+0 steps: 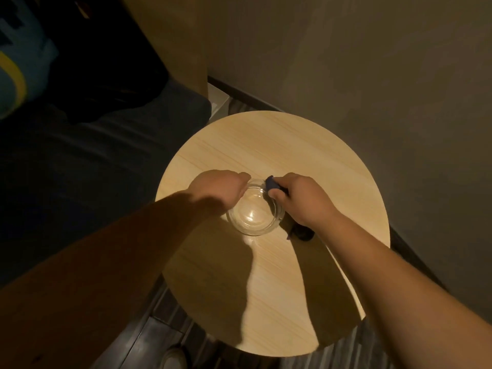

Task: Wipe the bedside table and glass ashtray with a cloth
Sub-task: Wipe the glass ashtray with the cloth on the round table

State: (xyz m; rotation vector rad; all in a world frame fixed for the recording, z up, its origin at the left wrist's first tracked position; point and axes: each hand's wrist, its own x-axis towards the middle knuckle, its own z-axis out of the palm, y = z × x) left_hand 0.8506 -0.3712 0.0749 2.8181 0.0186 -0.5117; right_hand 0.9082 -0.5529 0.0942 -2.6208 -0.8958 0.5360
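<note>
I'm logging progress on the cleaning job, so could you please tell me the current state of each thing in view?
Glass ashtray: upright on the table, empty, steadied at its left rim.
Cloth: bunched in the right hand, pressed against the ashtray's far right rim.
Left hand: gripping the ashtray's rim.
Right hand: closed on the cloth.
Round wooden bedside table: bare apart from the ashtray.

A dim bedroom, seen beside the bed.

A small round wooden tabletop (279, 145) stands in a corner between a dark-covered bed (93, 155) and a plain wall (372, 62), with a wooden headboard panel (173, 35) and dark plank floor (149, 339) below.
</note>
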